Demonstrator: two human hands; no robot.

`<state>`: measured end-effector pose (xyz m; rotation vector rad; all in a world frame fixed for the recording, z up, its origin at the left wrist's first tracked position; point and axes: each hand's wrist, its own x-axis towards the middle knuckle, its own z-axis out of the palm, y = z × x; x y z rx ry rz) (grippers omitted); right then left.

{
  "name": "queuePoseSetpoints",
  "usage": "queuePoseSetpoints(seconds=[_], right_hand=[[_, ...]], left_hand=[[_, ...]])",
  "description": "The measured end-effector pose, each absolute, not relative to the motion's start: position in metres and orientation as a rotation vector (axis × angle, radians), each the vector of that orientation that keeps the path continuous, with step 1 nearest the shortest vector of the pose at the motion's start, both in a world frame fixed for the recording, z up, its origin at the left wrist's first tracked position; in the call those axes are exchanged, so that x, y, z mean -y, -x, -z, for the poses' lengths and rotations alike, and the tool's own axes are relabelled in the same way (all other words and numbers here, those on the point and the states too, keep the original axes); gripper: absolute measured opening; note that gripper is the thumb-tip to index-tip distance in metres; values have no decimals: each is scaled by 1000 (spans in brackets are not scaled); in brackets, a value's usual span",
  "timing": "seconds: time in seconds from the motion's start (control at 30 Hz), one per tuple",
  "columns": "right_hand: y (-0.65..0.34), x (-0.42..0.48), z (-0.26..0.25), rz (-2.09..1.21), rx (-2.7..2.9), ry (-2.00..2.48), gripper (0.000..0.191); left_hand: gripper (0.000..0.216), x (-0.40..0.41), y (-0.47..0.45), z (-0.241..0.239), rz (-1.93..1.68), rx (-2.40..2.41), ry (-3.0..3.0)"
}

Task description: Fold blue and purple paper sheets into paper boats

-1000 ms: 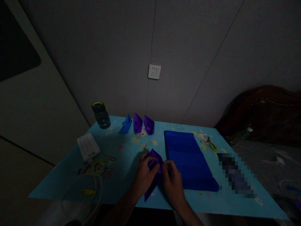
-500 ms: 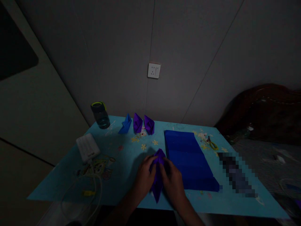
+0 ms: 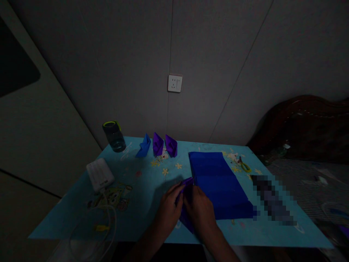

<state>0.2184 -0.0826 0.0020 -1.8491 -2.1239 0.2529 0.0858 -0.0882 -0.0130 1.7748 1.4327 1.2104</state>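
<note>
Between my hands, just above the table's front part, is a folded purple paper boat (image 3: 186,220), partly hidden by my fingers. My left hand (image 3: 171,202) grips its left side, thumb and fingers closed on the paper. On the other side my right hand (image 3: 201,207) is closed on it, its fingers curled into the fold. Two finished purple paper boats (image 3: 157,145) and a blue paper boat (image 3: 144,146) stand in a row near the wall. A stack of blue paper (image 3: 220,185) lies right beside my right hand.
A dark bottle (image 3: 115,137) stands at the back left of the light blue table (image 3: 144,196). A white power bank (image 3: 100,174) with a cable lies at the left. Yellow-handled scissors (image 3: 245,167) and a pixelated dark object (image 3: 272,200) are at the right.
The purple paper has turned from pointing toward me to slanting, its lower tip now to the right. My right-hand fingers have curled further into it. The view has shifted slightly.
</note>
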Motion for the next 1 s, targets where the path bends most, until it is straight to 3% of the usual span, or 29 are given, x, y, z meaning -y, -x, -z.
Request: queuePoseSetpoints(seconds=[0.2,0.53,0.83,1.0], right_hand=[[-217,83,-3,-217,2204,1963,16],[-221,89,6,-205,2116,1713,22],[-222,91,3,-446,1901,1569,26],[-225,92,-2,-633,1683,1497,27]], left_hand=[[36,88,-87,15,-1210,-1461,-1771],[37,85,-83,12,-1224,-1466,-1713],[39,87,-82,13,-1327,-1470,-1629],[27,85,-76,4,-1292,-1450,-1606]])
